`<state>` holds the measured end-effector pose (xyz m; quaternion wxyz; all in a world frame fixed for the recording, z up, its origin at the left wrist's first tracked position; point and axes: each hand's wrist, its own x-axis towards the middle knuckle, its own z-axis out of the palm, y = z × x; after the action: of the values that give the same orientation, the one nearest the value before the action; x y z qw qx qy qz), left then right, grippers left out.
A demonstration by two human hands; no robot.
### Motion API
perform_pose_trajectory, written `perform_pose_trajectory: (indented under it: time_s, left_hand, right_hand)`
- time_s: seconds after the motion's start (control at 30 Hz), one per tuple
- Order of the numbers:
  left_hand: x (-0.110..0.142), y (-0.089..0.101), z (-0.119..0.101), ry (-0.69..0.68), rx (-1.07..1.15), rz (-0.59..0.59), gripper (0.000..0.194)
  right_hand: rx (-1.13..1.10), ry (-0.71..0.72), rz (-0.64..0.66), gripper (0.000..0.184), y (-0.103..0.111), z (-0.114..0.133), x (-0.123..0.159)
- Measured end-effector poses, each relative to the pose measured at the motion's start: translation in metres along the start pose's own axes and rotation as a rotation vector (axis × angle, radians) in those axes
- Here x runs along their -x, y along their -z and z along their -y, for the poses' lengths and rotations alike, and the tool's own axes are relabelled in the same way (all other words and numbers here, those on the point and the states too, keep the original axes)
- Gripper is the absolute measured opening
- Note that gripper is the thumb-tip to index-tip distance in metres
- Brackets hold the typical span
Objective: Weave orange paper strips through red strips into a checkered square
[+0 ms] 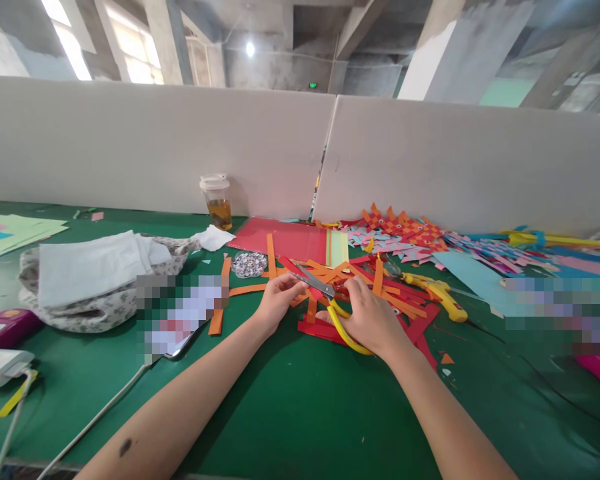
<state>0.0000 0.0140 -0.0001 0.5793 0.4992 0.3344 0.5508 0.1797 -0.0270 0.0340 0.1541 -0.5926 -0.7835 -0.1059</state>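
Observation:
A pair of yellow-handled scissors point(347, 330) is gripped in my right hand point(373, 313), blades apart and aimed left over a pile of paper strips. My left hand point(279, 301) is closed in a pinch by the blade tips; what lies between its fingertips is too small to make out. Orange paper strips point(409, 307) and red paper strips point(423, 337) lie crisscrossed under and around both hands. Just beyond my left hand sits a clear bag of small googly eyes point(249, 265). A yellow glue gun point(437, 295) rests right of my right hand.
Left of my arms lie a phone point(183, 327) on a white cable and a patterned cloth bundle point(87, 313). A lidded cup of tea point(217, 203) stands by the partition point(155, 147). Woven orange-red paper pieces point(405, 227) and blue paper point(473, 277) cover the back right.

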Motion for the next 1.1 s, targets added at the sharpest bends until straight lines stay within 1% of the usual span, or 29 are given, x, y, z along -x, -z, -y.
perform_pose_trajectory:
  time_s: [0.23, 0.43, 0.67, 0.83, 1.1]
  left_hand:
    - [0.0013, -0.0009, -0.0025, -0.003, 0.014, -0.002, 0.023]
    - [0.0015, -0.0017, -0.0028, 0.009, 0.048, -0.009, 0.024]
    - [0.0012, -0.001, -0.0026, 0.011, 0.024, -0.022, 0.026]
    - [0.0015, -0.0007, -0.0023, 0.007, 0.038, -0.014, 0.024]
    - [0.0, -0.0008, -0.0009, 0.028, 0.039, -0.047, 0.027]
  right_hand:
    - [-0.015, -0.011, 0.028, 0.044, -0.0004, 0.0012, -0.0022]
    - [-0.031, -0.006, 0.014, 0.043, -0.0021, 0.0008, -0.0027]
    - [-0.021, -0.001, -0.01, 0.043, -0.0023, 0.0011, -0.0028]
    - [-0.016, 0.009, -0.026, 0.042, -0.0023, 0.0013, -0.0032]
    - [-0.047, 0.016, -0.034, 0.04, -0.0021, -0.0001, -0.0033]
